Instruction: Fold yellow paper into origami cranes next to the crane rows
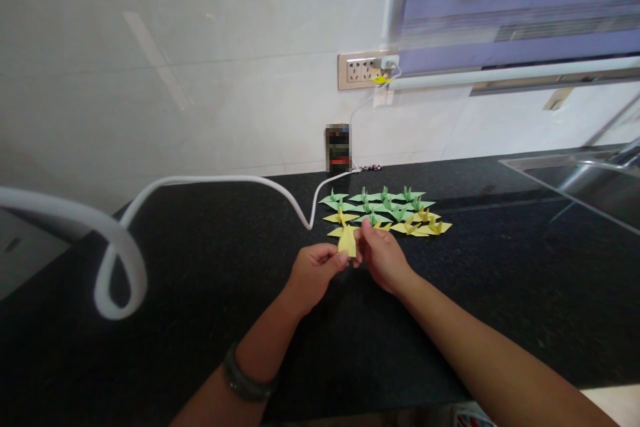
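A partly folded yellow origami paper (pixel 347 243) is held up over the dark countertop, between both hands. My left hand (pixel 316 273) pinches its lower left edge between thumb and fingers. At its right side, my right hand (pixel 382 252) has its fingers closed against the paper; the fingertips are partly hidden. Just beyond the hands stand several folded paper cranes in rows. Green cranes (pixel 385 199) fill the back rows, and yellow cranes (pixel 435 227) lie mostly in front, some of them partly covered by my hands.
The black countertop (pixel 200 293) meets a pale tiled wall. A thick white cable (pixel 220 179) loops across the left side. A phone-like pixelated object (pixel 339 147) leans on the wall below a socket panel (pixel 360 71) with a plugged-in charger. A sink (pixel 590 180) is at the right.
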Demonstrator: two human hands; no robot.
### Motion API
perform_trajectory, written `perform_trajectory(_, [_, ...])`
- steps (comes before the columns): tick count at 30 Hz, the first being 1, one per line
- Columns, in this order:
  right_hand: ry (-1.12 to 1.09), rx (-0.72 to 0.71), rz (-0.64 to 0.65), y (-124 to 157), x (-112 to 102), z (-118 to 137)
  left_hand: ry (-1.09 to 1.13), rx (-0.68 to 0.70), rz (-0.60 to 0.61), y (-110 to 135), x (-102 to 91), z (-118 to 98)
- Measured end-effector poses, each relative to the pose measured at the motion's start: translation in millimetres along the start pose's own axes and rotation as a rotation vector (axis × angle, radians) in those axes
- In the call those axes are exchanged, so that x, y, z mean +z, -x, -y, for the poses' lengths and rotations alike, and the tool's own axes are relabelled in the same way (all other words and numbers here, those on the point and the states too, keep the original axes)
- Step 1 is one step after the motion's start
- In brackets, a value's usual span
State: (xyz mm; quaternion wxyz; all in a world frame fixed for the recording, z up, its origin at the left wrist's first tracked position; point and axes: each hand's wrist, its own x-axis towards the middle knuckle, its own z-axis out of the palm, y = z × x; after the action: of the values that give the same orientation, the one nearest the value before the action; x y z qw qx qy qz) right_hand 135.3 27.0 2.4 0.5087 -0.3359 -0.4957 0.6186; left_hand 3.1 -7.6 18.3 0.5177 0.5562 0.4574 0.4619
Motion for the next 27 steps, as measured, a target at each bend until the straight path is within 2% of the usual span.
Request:
perform_trajectory(4, [-0.057,-0.001,0.143,1.0,-0.9,5.9,0.313,-0.063,0.043,-2.4,-0.1,2.4])
perform_trajectory(8, [-0.037,-0.019,0.244,4.3,0.7,8.9,0.421,-0.069,0.093,-3.6,-0.7,3.3])
perform_trajectory(27, [0.091,-0.081,0.225,4.0,0.5,10.0,0.414,-0.106,0.085,-5.1,-2.1,6.4])
